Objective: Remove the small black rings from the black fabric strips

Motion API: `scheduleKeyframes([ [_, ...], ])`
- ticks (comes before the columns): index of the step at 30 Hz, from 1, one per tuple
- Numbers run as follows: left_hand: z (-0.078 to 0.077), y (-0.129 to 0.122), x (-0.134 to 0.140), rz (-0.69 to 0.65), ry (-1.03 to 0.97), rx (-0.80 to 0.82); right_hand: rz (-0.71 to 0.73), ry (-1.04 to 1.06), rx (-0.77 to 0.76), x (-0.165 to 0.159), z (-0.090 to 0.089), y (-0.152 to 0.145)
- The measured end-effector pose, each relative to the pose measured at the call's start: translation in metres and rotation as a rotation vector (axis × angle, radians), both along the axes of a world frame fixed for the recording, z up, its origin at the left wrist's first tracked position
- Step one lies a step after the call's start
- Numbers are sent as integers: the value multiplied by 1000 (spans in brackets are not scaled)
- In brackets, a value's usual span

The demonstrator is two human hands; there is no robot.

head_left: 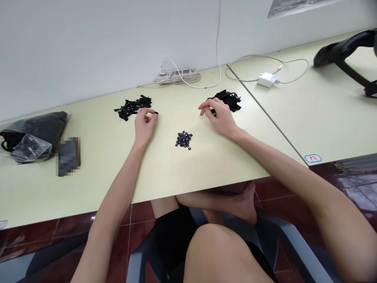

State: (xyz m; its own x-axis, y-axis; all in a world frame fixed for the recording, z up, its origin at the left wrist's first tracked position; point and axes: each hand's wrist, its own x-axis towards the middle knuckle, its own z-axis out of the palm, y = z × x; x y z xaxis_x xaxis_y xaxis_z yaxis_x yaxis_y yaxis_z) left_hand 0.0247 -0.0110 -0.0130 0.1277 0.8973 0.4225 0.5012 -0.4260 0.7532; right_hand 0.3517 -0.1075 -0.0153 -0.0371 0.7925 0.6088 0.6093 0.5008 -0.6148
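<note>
My left hand (145,122) is closed in a pinch on a small black strip (156,113), whose end pokes out past the fingertips. Just behind that hand lies a loose heap of short black fabric-like strips (134,107). My right hand (220,116) hovers at the near left side of a second heap of black strips (231,100), its fingers bent and apart with nothing visible between them. On the table between my hands is a small pile of round black rings (183,139), like washers, with a few strays at its edge.
A power strip (178,75) with white cables sits against the wall. A white charger (268,79) and a black stand-like object (341,55) are to the right. A dark bag in clear plastic (38,135) and a blurred dark object (68,156) lie left. A table seam (265,113) runs beside my right arm.
</note>
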Motion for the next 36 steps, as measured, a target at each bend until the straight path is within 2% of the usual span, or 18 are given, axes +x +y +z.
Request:
scheduleKeyframes([
  [4, 3, -29, 37, -315, -247, -158, 95, -23, 17, -9, 0, -5],
  [9, 21, -72, 65, -549, -336, -217, 170, -2, 26, -17, 2, -13],
  [12, 29, -90, 71, -581, -293, -207, 207, 80, -19, -23, 2, -19],
  [16, 28, -97, 75, -608, -262, -206, 287, 135, -76, -28, -1, -22],
  [20, 23, -98, 77, -619, -242, -184, 318, 136, -82, -28, -2, -23],
  [31, 12, -84, 70, -570, -204, -43, 359, 36, -91, -28, 10, -30],
  [36, 16, -85, 70, -525, -203, -75, 317, 110, -145, -25, 14, -32],
])
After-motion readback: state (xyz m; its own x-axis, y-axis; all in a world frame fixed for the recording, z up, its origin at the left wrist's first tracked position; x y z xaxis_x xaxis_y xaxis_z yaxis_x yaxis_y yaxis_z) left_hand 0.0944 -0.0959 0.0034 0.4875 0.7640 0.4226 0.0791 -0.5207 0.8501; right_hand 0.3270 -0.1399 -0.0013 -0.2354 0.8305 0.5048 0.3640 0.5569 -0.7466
